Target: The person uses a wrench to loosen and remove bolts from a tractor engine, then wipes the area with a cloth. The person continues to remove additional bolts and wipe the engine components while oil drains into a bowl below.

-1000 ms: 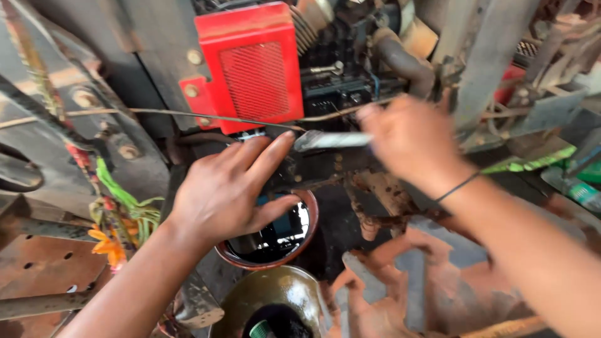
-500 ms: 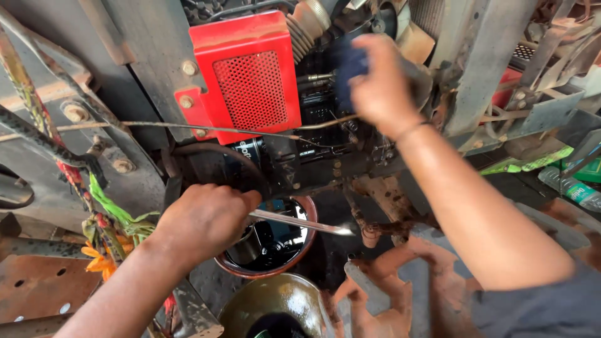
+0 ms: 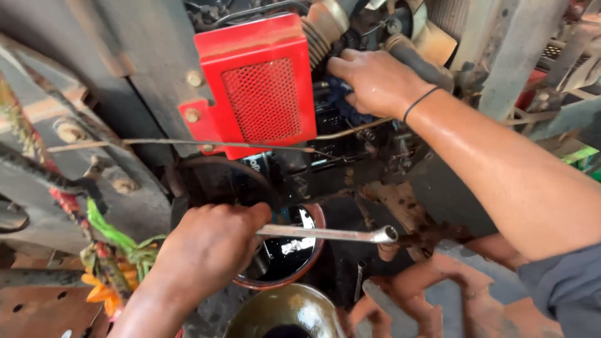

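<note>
Setting: a grimy engine bay seen from above, with dark oil-stained metal frame members point(image 3: 125, 94) on the far left side of the left hand and rust-red castings point(image 3: 438, 300) below the right forearm.
Red guard: a red perforated cover point(image 3: 260, 94) stood between the two hands, above the left hand and just left of the right hand; a thin wire point(image 3: 188, 144) ran across beneath it.
Oil container: a round brown-rimmed bowl point(image 3: 316, 216) of black oil lay directly under and to the right of the left hand; a second dark, rounded vessel point(image 3: 282, 313) sat below it, nearer the camera.
Left hand: the left hand point(image 3: 210, 247) was closed in a fist around the handle end of a long silver wrench point(image 3: 332, 235), which lay roughly level over the bowl, its ring end pointing right, well apart from the right hand.
Right hand: the right hand point(image 3: 375, 81) was curled, fingers bent, pressing a dark blue rag point(image 3: 344, 103) against engine parts beside a black hose point(image 3: 419, 62); a black band circled the wrist.
Side detail: green and orange decoration point(image 3: 106, 263) hung just left of the left forearm.
Change: half a second before, the right hand held the rag higher; it had since come down onto the engine, while the left hand kept its grip on the wrench.
</note>
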